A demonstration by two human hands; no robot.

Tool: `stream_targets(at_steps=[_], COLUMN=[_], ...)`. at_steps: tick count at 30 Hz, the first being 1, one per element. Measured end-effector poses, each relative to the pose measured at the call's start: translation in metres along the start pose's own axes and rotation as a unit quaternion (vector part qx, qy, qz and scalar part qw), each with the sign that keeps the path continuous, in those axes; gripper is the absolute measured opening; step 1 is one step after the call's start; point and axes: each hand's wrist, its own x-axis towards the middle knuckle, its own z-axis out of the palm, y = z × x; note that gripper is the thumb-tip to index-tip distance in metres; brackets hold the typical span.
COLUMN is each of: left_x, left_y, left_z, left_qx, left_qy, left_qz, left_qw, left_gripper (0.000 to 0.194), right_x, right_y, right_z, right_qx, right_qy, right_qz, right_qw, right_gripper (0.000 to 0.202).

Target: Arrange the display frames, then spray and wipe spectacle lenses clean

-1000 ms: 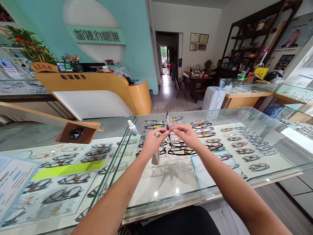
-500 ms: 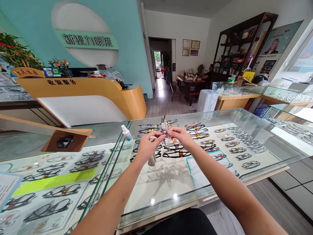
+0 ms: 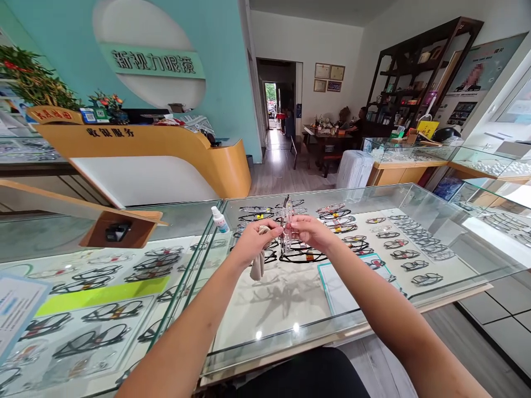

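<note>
We hold one pair of glasses (image 3: pixel 287 221) over the glass case (image 3: pixel 249 318), nearer its far edge than its near one, long axis upright and nearly edge-on to us; which way the front faces, we cannot tell. The pair looks clear, with a dark strip at left. Our left hand (image 3: pixel 254 243) and right hand (image 3: pixel 314 232) pinch it, fingers clamped; the left also grips one beige cloth (image 3: pixel 258 266). One white bottle (image 3: pixel 220 221) stands by the case's far left corner.
</note>
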Motion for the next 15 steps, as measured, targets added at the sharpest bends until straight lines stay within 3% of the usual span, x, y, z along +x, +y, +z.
stream_targets(at_steps=[8,12,15], left_x=[0.004,0.004,0.002], left_y=[-0.002,0.006,0.008], left_z=[-0.015,-0.034,-0.046], left_qx=[-0.051,-0.159,-0.159], left_qy=[0.01,-0.071,-0.124], left_qz=[-0.036,-0.049,-0.065], left_qw=[0.998,0.983,0.977], left_gripper=[0.046,0.045,0.053], right_x=[0.002,-0.001,-0.004], right_y=[-0.002,-0.008,-0.013], right_z=[-0.008,-0.014,-0.016], right_qx=[0.012,-0.015,-0.052], right_qy=[0.011,-0.024,-0.068], right_qz=[-0.008,0.016,0.044], right_qw=[1.0,0.999,0.995], right_gripper=[0.04,0.037,0.034])
